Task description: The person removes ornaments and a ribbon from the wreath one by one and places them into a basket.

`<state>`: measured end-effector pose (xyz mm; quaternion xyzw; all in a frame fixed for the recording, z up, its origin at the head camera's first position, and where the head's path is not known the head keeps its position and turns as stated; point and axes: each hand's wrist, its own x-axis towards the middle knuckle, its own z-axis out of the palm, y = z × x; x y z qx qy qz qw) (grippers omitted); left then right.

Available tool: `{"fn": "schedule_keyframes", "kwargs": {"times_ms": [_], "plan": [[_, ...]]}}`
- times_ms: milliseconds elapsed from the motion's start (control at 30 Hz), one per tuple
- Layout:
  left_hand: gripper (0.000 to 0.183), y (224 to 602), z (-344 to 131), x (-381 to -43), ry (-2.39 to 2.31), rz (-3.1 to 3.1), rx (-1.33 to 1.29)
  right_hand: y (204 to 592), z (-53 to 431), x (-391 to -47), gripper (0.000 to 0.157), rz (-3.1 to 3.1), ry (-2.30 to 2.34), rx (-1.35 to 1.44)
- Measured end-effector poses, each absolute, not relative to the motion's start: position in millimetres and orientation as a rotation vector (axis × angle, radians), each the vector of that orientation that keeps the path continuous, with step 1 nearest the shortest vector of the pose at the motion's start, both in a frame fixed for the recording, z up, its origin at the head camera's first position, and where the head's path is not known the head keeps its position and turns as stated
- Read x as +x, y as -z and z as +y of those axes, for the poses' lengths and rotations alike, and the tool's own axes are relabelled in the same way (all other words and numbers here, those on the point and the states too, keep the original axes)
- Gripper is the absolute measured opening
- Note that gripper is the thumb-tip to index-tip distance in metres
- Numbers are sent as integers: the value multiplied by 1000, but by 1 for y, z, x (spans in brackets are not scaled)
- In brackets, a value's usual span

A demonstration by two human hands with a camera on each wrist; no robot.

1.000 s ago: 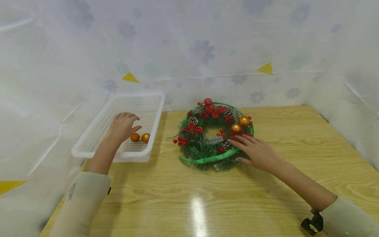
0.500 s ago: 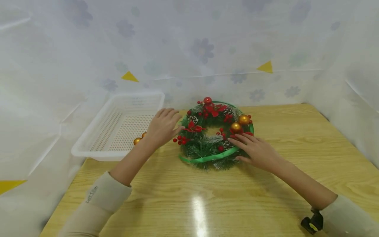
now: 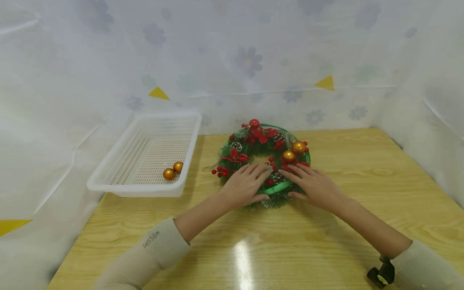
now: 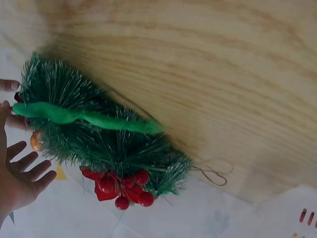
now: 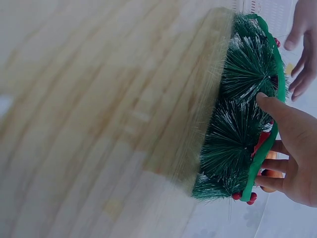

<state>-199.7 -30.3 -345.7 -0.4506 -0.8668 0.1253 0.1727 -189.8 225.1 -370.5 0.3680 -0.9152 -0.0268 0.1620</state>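
Observation:
A green Christmas wreath [image 3: 250, 173] with red berries, red flowers, pinecones and two gold balls lies on the table. A green fabric strip [image 3: 277, 188] runs round its outer edge. My right hand [image 3: 319, 187] holds the wreath's front right side, thumb on the outer needles and fingers on top; the right wrist view shows the strip [image 5: 281, 74] passing between them. Over the front left of the wreath, my left hand [image 3: 244, 185] has its fingers extended and spread, covering part of the strip. The left wrist view shows the strip's loose-looking end [image 4: 153, 128] on the needles.
At the left stands a white perforated plastic basket [image 3: 96, 184] with two gold balls [image 3: 168, 174] in it. A thin cord loop [image 4: 218, 177] sticks out from the wreath's left side. White flowered sheeting [image 3: 232, 64] rises behind the table [image 3: 224, 249].
My left hand has moved right, from over the basket to the front of the wreath. In the basket one gold ball has shifted slightly. My right hand stays where it was.

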Motion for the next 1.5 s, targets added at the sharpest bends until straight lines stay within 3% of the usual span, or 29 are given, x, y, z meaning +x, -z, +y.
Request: {"fn": "schedule_keyframes", "kwargs": {"times_ms": [333, 733, 1100, 1500], "plan": [[81, 363, -25, -197, -562, -2358, -1386, 373, 225, -188, 70, -2625, 62, 1027], [72, 371, -45, -212, -560, -2214, -1515, 373, 222, -184, 72, -2617, 146, 1028], [61, 371, -71, -234, -502, -2013, -1690, 362, 188, -162, 68, -2679, 316, 903], [67, 363, -92, -241, -518, -2131, -1778, 354, 163, -154, 65, -2743, 149, 817]]}}
